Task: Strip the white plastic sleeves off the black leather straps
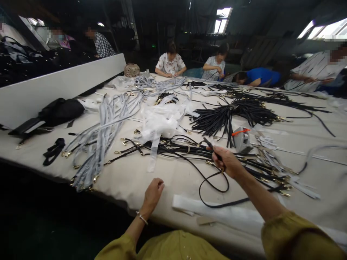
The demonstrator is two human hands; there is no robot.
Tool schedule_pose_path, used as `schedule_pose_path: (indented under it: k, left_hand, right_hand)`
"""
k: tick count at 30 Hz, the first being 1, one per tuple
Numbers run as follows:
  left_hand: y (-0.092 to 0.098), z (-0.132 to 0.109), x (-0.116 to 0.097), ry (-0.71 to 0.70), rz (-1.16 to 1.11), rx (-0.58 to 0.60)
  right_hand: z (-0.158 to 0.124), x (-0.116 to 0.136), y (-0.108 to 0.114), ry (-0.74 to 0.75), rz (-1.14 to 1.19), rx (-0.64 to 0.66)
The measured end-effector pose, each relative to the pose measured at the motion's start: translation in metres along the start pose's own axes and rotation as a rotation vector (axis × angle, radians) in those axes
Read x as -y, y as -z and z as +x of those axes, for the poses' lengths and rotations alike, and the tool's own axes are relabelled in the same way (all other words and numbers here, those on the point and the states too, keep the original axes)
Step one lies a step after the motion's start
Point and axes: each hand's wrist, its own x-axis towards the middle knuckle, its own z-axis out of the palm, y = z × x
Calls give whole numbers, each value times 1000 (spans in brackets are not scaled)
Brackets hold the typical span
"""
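Note:
My right hand (226, 161) is closed around a thin black strap (213, 206). One end sticks out past the fingers, and the rest loops down onto the table towards the front. Just beyond lies a bundle of black straps (176, 148) with gold-coloured clips, tied round the middle. My left hand (154, 192), a bracelet at its wrist, hovers near the front edge with its fingers curled together. Whether anything small is in them I cannot make out. Below my right hand lies a flat strip of translucent plastic (217, 210).
The cream-covered table (130, 180) bears wrapped straps (105, 122) at left, white plastic film (159, 117), a fanned black strap bundle (233, 113) and a tape dispenser (242, 140). A black bag (61, 111) lies by the white board (65, 85). Several people work across the table.

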Motion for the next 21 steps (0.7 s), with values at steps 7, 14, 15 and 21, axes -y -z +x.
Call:
schedule_pose_path:
  k: [7, 14, 15, 21]
  left_hand:
    - [45, 57, 34, 83, 247, -298]
    - [50, 84, 44, 56, 261, -168]
    - [54, 85, 45, 50, 243, -153]
    - [91, 69, 23, -158, 145, -227]
  right_hand:
    - [-7, 89, -11, 367, -334, -24]
    - [18, 29, -36, 82, -258, 30]
    - [22, 12, -39, 20, -241, 34]
    - [37, -68, -60, -97, -212, 47]
